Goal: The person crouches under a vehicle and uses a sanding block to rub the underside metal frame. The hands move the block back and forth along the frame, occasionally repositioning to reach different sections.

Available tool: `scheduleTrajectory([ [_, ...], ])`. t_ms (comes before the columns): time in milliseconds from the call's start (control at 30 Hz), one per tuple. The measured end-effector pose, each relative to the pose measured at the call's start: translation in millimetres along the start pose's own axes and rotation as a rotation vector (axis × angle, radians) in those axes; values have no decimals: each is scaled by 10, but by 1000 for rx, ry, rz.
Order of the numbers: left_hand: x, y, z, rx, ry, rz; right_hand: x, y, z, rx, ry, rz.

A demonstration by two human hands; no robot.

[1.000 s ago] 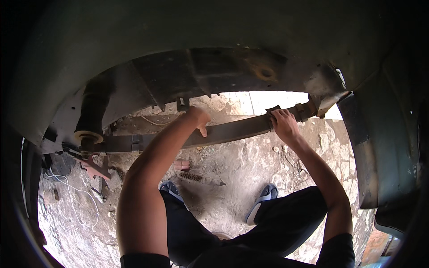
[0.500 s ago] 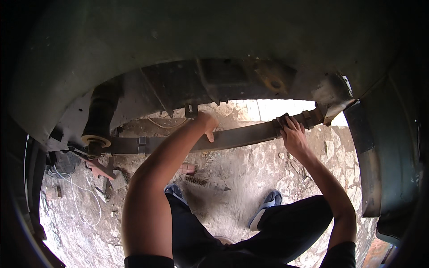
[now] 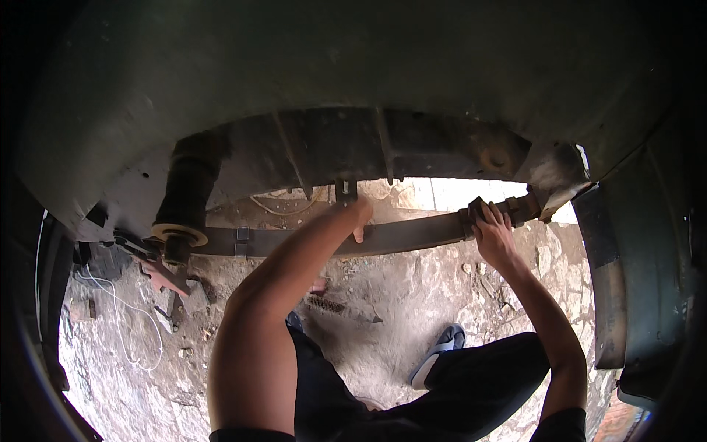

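A long dark leaf spring [image 3: 412, 234] runs across beneath the vehicle's wheel arch. My left hand [image 3: 359, 215] is at the middle of it, just below a small metal bracket [image 3: 346, 189]. Its thumb points down in front of the spring, while the other fingers are hidden. Farther right, my right hand [image 3: 496, 234] closes its fingers over a dark block [image 3: 476, 208] on top of the spring, beside a clamp band. Another band [image 3: 241, 241] circles the spring's left part.
A black air bellows or damper [image 3: 193, 184] with a pale ring hangs at the left. On the rough floor lie a wire brush [image 3: 324, 302], a reddish metal stand [image 3: 163, 277] and a white cord [image 3: 118, 317]. Dark body panels [image 3: 641, 272] border the right side.
The view has shifted, so the vehicle parts sit slightly lower and farther right. Both hands stay at about the same spots along the spring; my right fingers reach farther over the block.
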State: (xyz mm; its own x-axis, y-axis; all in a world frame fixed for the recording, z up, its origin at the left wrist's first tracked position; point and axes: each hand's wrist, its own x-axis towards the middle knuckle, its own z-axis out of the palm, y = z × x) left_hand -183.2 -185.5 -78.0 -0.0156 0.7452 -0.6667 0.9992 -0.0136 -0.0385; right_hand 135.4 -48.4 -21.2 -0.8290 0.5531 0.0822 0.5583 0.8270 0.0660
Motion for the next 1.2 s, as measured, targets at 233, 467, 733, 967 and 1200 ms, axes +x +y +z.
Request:
scheduleTrajectory([
  [233, -55, 41, 39, 22, 62, 27, -177, 174, 114, -43, 31, -65],
  [467, -419, 11, -181, -71, -60, -10, -181, 25, 8, -48, 65, -94],
  [733, -443, 68, -214, -68, -52, -16, -199, -14, -48, -83, -83, -16],
  [967, -461, 80, -136, -49, 37, -34, -237, -79, -132, -115, -216, 17],
  [1200, -415, 49, -141, -71, 40, 15, -111, -66, -48, -182, -185, 4],
])
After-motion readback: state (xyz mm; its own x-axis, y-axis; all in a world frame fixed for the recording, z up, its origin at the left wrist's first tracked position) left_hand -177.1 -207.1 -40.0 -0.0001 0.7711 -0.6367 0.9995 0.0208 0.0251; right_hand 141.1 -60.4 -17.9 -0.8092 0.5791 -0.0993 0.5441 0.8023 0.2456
